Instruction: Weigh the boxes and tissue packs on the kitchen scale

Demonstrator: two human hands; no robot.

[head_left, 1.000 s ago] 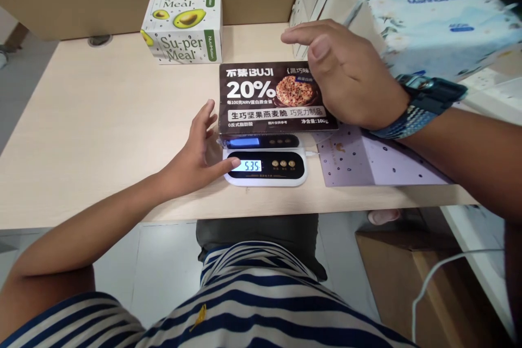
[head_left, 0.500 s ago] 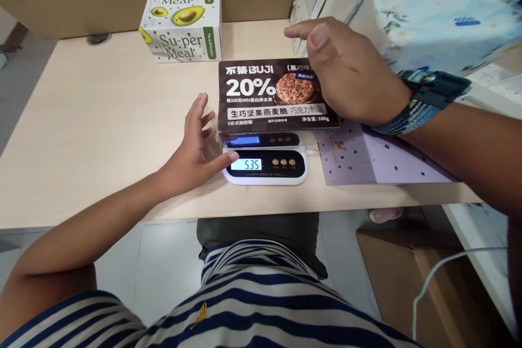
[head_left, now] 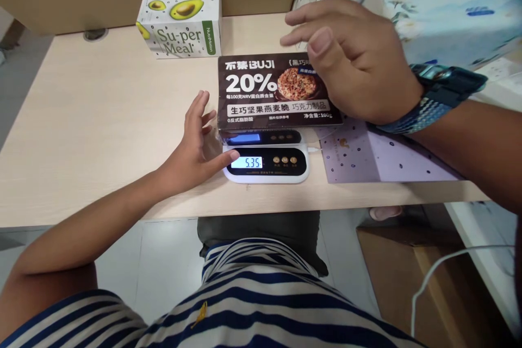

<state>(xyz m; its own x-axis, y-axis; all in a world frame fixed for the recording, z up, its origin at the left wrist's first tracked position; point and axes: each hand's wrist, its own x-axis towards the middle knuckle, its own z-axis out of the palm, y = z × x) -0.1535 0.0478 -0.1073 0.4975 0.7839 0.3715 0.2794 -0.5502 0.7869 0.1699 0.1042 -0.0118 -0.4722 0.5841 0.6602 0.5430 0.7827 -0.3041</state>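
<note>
A dark brown snack box (head_left: 261, 92) marked "20%" lies flat on a small white scale (head_left: 267, 162) whose lit display reads 5.35. My left hand (head_left: 194, 144) is open, fingers spread, beside the box's left end, its thumb tip touching the scale's front left corner. My right hand (head_left: 353, 57) hovers open over the box's right end, fingers stretched leftward, holding nothing. A watch with a woven strap (head_left: 436, 95) is on that wrist.
A white avocado-printed "Su-per Meal" box (head_left: 179, 19) stands at the back of the wooden table (head_left: 93, 114). A lilac dotted box (head_left: 375, 155) lies right of the scale. A blue floral pack (head_left: 440, 5) and white boxes are stacked at back right. A cardboard box sits on the floor.
My right hand has lifted slightly off the snack box's right end and its fingers have spread. My left hand and the scale reading stay the same.
</note>
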